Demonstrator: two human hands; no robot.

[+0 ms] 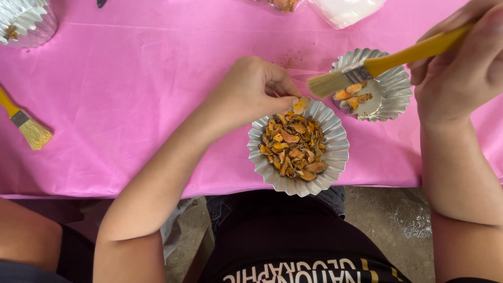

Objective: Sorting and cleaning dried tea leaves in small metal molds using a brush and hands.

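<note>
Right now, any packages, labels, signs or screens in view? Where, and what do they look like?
Clear plastic bag: top edge of the pink table, right of centre, cut off by the frame; whitish, translucent.
Second clear bag: top edge just left of it, holding orange-brown pieces; mostly out of frame.
Printed lettering: on the person's black shirt, bottom centre; white and yellow.
No signs or screens.

On the table [131, 78], a fluted tin [298, 148] sits at the near edge, filled with dried pieces [293, 147]. The left hand [251, 91] rests just behind it, pinching one piece [299, 105] over its rim. To the right and farther back stands a second tin [385, 86] holding a few pieces, with the brush [367, 67] in the right hand [463, 68] above it. Another brush [26, 126] lies far left; a third tin [23, 21], possibly stacked, is at the far left corner.
</note>
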